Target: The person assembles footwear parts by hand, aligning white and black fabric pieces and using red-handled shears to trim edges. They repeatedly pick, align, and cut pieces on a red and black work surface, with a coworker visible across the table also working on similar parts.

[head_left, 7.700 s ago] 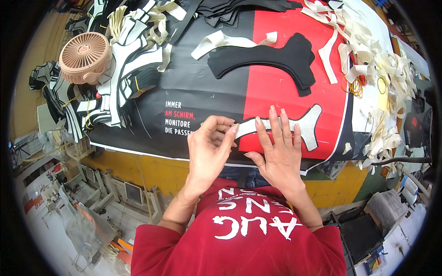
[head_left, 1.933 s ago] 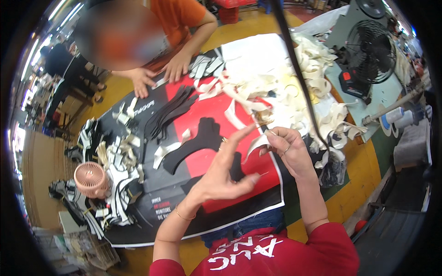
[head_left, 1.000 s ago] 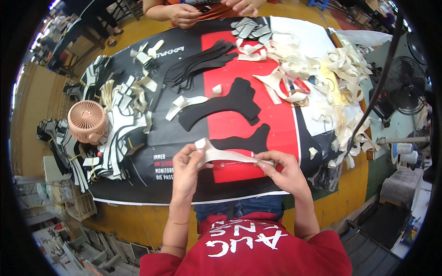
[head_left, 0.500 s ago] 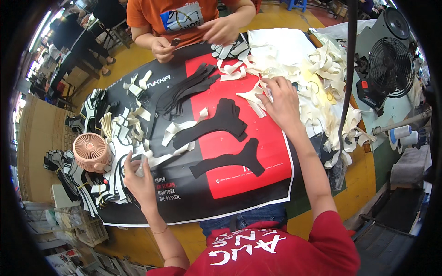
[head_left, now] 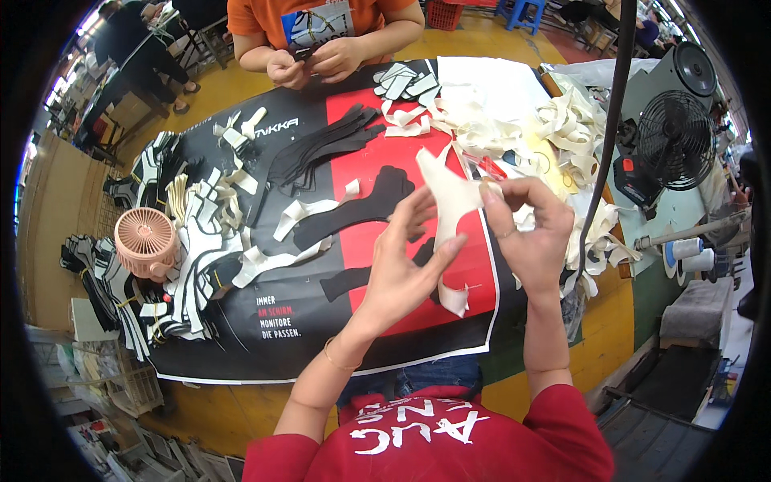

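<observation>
A cream Y-shaped cut fabric piece (head_left: 454, 197) hangs over the red part of the covered table. My right hand (head_left: 530, 225) pinches one of its side arms between thumb and fingers. Beside its lower strip is my left hand (head_left: 409, 265), thumb and fingers spread, the thumb overlapping the strip's edge. Beneath my hands lie dark cut fabric pieces; one dark piece (head_left: 345, 283) is partly covered by my left hand. Farther off rests another dark Y-shaped stack (head_left: 385, 193), next to cream strips (head_left: 301, 213).
A pink fan (head_left: 147, 241) stands at the left among bundled black-and-white pieces (head_left: 197, 273). Loose cream scraps (head_left: 574, 120) heap at the right, near a black fan (head_left: 675, 128). A dark cable (head_left: 614, 120) hangs there. Across the table a co-worker in orange (head_left: 369, 16) handles a small dark item.
My right hand has come nearer from the scrap side, bringing the cream piece. My left hand has moved right, from the white bundles to that piece. The co-worker's hands have come together.
</observation>
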Demonstrator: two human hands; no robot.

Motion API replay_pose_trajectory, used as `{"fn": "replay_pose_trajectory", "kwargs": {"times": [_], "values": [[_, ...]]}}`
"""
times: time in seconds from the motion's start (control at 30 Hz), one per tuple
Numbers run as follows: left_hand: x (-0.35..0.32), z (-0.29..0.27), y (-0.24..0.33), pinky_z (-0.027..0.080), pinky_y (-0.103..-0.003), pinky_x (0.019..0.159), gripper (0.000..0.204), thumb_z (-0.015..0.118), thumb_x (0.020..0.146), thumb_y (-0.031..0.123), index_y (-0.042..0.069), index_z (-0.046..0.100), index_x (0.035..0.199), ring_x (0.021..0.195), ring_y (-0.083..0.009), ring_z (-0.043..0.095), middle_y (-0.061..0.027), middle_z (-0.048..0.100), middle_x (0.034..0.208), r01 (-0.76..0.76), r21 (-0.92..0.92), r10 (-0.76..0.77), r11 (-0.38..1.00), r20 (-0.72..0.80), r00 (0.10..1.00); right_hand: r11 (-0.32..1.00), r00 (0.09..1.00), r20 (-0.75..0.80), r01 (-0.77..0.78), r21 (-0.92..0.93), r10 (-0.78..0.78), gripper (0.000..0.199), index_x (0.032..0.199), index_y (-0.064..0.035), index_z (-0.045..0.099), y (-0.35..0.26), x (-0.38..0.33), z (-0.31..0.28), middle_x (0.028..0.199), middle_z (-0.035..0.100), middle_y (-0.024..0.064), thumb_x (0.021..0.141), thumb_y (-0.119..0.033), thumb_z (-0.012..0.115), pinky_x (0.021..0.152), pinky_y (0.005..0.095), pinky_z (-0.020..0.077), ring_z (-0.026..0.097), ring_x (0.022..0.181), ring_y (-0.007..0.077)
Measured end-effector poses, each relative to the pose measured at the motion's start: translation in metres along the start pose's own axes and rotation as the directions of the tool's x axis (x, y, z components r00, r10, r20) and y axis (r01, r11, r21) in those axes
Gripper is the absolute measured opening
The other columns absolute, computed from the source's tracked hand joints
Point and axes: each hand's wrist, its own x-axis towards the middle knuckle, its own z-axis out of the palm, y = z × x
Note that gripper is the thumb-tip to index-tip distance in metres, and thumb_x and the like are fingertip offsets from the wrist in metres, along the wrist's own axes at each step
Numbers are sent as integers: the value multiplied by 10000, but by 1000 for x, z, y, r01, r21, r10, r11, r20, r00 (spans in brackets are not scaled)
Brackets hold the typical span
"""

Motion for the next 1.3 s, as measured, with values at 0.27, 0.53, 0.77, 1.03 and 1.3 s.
{"fn": "replay_pose_trajectory", "kwargs": {"times": [0.27, 0.53, 0.77, 1.03, 1.3], "values": [[-11, -37, -2, 559, -229, 737, 255, 615, 990, 125, -51, 604, 1175, 845, -100, 680, -83, 712, 977, 362, -450, -277, 816, 246, 929, 812, 921, 237, -385, 439, 308, 163, 953, 42, 677, 11, -37, 13, 823, 683, 34, 885, -93, 738, 710, 213, 483, 608, 750, 66], [-24, -42, -2, 568, -300, 799, 315, 576, 1014, 157, -56, 545, 1245, 885, -189, 699, -133, 682, 1062, 17, -495, -131, 869, -195, 972, 591, 656, 720, -680, 434, 226, 401, 1266, 13, 556, 19, -87, 52, 1072, 671, 71, 951, -198, 684, 840, 287, 505, 635, 946, 135], [-28, -50, -15, 605, -292, 743, 253, 549, 1019, 148, -31, 565, 1197, 916, -185, 713, -110, 684, 1039, 124, -572, -345, 811, -297, 890, 556, 655, 620, -734, 389, 432, 206, 1018, 38, 705, 7, -130, 69, 834, 709, 63, 954, -155, 669, 705, 236, 510, 647, 761, 92], [-45, -39, -19, 602, -300, 727, 260, 584, 1001, 156, -60, 560, 1145, 875, -178, 712, -133, 690, 1018, 143, -571, -387, 808, -331, 861, 781, 748, 572, -560, 275, 336, 297, 1054, 16, 687, 6, -135, 54, 836, 715, 47, 839, -164, 785, 703, 250, 483, 646, 754, 100], [-127, -4, -12, 506, -232, 777, 145, 655, 954, 77, -15, 585, 1043, 881, -77, 611, -42, 656, 967, 366, -319, -428, 874, -151, 891, 791, 841, 392, -509, 340, 373, 218, 983, 62, 647, 14, -134, 40, 915, 653, 68, 883, -109, 738, 771, 257, 470, 593, 835, 116]]}}
